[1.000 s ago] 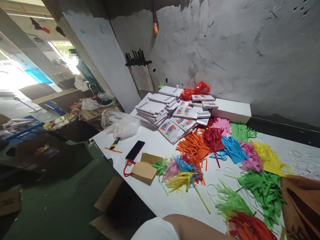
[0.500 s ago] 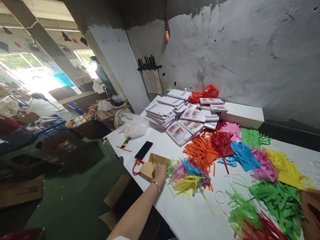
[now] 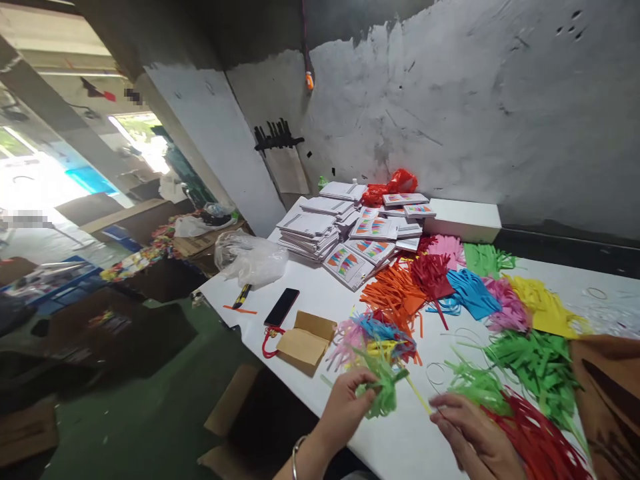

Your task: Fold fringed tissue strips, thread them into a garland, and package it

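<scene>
The left hand (image 3: 350,403), which half a second ago was reaching onto the open cardboard box (image 3: 306,340) by the counter's near edge, is now holding a pale green tassel (image 3: 383,387). Its thumb and forefinger are pinching the tassel at the left side, and strips are fanning out to the right. The tassel was lying against the box's right side; now it is hanging over the white counter (image 3: 405,440), closer to the near edge, just in front of the multicoloured bundle (image 3: 387,328). Whether it is still joining that bundle, I cannot tell.

The right hand (image 3: 475,430) is also coming into view, hovering over the near edge farther right, beside the red tassel (image 3: 545,437). Its fingers are curling close together near the end of a yellow strip (image 3: 417,393) and a thin wire loop (image 3: 434,373); whether they are gripping either is not showing. The handling is thus seemingly centring on the pale green tassel, while the box is lying untouched.
</scene>
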Available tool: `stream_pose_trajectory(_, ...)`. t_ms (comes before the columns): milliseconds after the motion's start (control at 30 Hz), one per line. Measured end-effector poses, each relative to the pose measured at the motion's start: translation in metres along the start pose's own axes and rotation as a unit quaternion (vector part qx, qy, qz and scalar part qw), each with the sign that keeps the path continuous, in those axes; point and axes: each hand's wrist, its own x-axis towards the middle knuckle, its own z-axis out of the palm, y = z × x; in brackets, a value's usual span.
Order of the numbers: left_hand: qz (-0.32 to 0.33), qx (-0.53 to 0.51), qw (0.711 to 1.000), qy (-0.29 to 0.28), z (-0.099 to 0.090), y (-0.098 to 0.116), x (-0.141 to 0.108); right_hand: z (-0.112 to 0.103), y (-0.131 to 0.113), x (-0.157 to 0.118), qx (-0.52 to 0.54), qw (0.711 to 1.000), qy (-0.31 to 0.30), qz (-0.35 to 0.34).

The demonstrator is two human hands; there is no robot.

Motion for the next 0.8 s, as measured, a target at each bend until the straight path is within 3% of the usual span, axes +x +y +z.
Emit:
stream_pose_trajectory(133,-0.037,-0.072,0.994,-0.073,0.049,0.009,-0.020,-0.008,-0.024,0.007,0.039,0.999,0.025,-0.014)
stream_pose_trajectory(200,-0.042,-0.068,0.995,-0.061,0.059,0.017,-0.025,-0.008,-0.026,0.003,0.056,0.998,0.033,0.003)
stream_pose_trajectory(300,-0.027,-0.062,0.998,0.002,0.066,0.027,-0.029,-0.003,-0.023,-0.005,0.075,0.995,0.057,0.044)
stream_pose_trajectory(433,-0.041,-0.140,0.989,-0.030,0.083,0.031,-0.032,0.003,-0.017,-0.015,0.109,0.990,0.065,0.059)
stream_pose_trajectory(500,-0.089,-0.242,0.965,-0.040,0.094,0.031,-0.031,0.000,-0.014,-0.019,0.089,0.990,0.099,0.051)
stream_pose_trajectory(600,-0.177,-0.390,0.900,-0.076,0.102,0.033,-0.029,-0.010,-0.009,-0.026,0.018,0.990,0.128,0.060)
stream_pose_trajectory(700,-0.232,-0.456,0.851,-0.117,0.104,0.037,-0.029,-0.017,-0.007,-0.034,-0.035,0.993,0.091,0.061)
stream_pose_trajectory(800,-0.250,-0.478,0.833,-0.122,0.105,0.040,-0.029,-0.018,-0.008,-0.038,-0.062,0.995,0.048,0.056)
